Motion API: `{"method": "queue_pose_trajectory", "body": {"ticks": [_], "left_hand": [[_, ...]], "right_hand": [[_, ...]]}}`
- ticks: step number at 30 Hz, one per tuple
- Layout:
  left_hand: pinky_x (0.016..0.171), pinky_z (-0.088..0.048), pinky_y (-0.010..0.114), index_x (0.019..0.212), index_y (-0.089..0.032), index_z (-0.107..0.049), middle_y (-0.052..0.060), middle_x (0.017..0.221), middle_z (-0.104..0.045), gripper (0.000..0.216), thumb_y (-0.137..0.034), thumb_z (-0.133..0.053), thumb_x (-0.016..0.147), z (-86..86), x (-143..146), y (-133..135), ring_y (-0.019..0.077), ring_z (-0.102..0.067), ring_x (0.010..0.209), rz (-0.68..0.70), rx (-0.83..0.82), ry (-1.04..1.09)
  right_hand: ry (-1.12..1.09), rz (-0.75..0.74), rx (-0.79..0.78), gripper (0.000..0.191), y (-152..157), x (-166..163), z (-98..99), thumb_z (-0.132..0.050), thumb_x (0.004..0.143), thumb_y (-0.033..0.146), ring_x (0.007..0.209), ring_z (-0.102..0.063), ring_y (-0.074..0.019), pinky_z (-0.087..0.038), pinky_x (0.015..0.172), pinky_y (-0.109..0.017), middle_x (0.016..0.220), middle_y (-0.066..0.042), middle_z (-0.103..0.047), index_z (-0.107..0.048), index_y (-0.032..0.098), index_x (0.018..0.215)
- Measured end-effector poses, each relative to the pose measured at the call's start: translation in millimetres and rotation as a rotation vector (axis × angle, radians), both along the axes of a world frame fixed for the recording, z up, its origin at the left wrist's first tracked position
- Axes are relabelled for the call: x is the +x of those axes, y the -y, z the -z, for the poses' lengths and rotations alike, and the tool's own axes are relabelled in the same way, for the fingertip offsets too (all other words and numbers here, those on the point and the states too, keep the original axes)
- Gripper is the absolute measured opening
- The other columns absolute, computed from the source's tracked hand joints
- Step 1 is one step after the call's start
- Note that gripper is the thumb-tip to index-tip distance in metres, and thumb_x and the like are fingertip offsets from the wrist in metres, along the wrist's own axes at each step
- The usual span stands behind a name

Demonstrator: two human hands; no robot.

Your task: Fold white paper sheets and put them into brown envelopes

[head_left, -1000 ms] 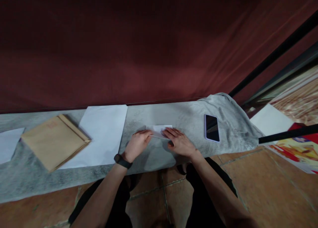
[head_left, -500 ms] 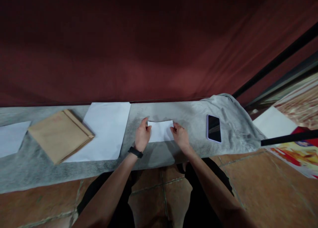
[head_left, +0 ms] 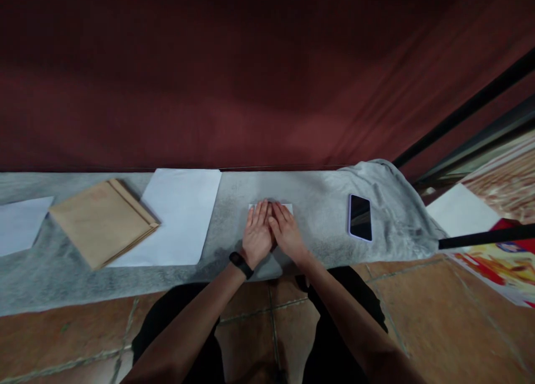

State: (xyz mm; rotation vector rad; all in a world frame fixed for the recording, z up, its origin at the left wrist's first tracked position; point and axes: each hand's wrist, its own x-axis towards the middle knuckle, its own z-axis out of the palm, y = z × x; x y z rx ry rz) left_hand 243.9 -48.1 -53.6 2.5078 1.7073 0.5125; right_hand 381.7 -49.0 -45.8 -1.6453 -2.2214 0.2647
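Observation:
My left hand (head_left: 257, 236) lies flat with fingers stretched forward on a folded sheet of white paper (head_left: 289, 207). Beside it, my right hand (head_left: 287, 232) is pressed flat on the same paper, its fingers angled in toward the left hand. Only the paper's upper corners show; the two hands hide the rest. The paper rests on a grey cloth (head_left: 321, 211) spread over a long narrow surface. A dark band sits on my left wrist.
To the left, brown paper envelopes (head_left: 102, 222) partly overlap a stack of white sheets (head_left: 184, 217). Another white sheet (head_left: 20, 225) lies farther left. A phone (head_left: 360, 218) with a purple edge is at right. Dark red fabric (head_left: 267, 111) hangs behind. Black bars (head_left: 485, 237) cross the right side.
Both hands have moved inward from the paper's side edges, which they were gripping, and now lie flat on top of it. The paper is now mostly covered.

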Motion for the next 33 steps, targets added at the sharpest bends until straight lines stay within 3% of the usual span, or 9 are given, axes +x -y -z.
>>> {"method": "queue_pose_trajectory", "body": {"ticks": [4,8,19,30,33], "left_hand": [[0.126,-0.018,0.05,0.158,-0.006,-0.022,0.018,0.164,-0.027,0.065,-0.019,-0.033,0.095,16.7,9.1,7.8,0.0262,-0.016,0.155,0.013,-0.044,-0.049],[0.125,-0.02,0.048,0.157,-0.007,-0.025,0.017,0.163,-0.03,0.062,-0.018,-0.03,0.096,21.5,4.9,8.0,0.0253,-0.019,0.154,-0.037,-0.043,-0.04],[0.123,-0.023,0.052,0.155,-0.002,-0.027,0.023,0.161,-0.029,0.071,-0.045,-0.038,0.099,12.7,-15.3,11.7,0.0315,-0.021,0.153,-0.132,-0.038,0.016],[0.124,-0.021,0.053,0.154,-0.002,-0.029,0.022,0.16,-0.032,0.066,-0.04,-0.034,0.101,8.2,-24.1,14.9,0.0319,-0.022,0.153,-0.166,-0.002,-0.006],[0.125,-0.021,0.051,0.154,-0.002,-0.029,0.021,0.161,-0.031,0.062,-0.035,-0.032,0.102,4.0,-14.5,18.8,0.0289,-0.02,0.153,-0.088,-0.008,-0.002]], "right_hand": [[0.034,-0.045,-0.017,0.059,3.7,-8.2,12.0,-0.02,0.107,0.04,0.151,-0.028,-0.0223,-0.024,0.124,-0.043,0.161,-0.013,-0.036,-0.031,0.01,0.157],[0.092,-0.044,0.006,0.06,7.0,-0.5,18.6,-0.023,0.107,0.042,0.153,-0.024,-0.0235,-0.022,0.125,-0.045,0.162,-0.015,-0.031,-0.03,0.009,0.157],[0.142,0.035,0.066,0.067,10.7,21.5,23.9,-0.033,0.105,0.046,0.151,-0.026,-0.0303,-0.022,0.122,-0.051,0.162,-0.019,-0.029,-0.024,0.006,0.158],[0.123,0.052,0.05,0.064,10.8,30.6,26.1,-0.032,0.106,0.043,0.149,-0.03,-0.0303,-0.023,0.122,-0.051,0.161,-0.019,-0.032,-0.027,0.006,0.157],[0.12,0.056,0.043,0.063,10.0,31.3,28.2,-0.032,0.106,0.043,0.15,-0.029,-0.0297,-0.022,0.122,-0.05,0.162,-0.018,-0.03,-0.026,0.007,0.157]]}}
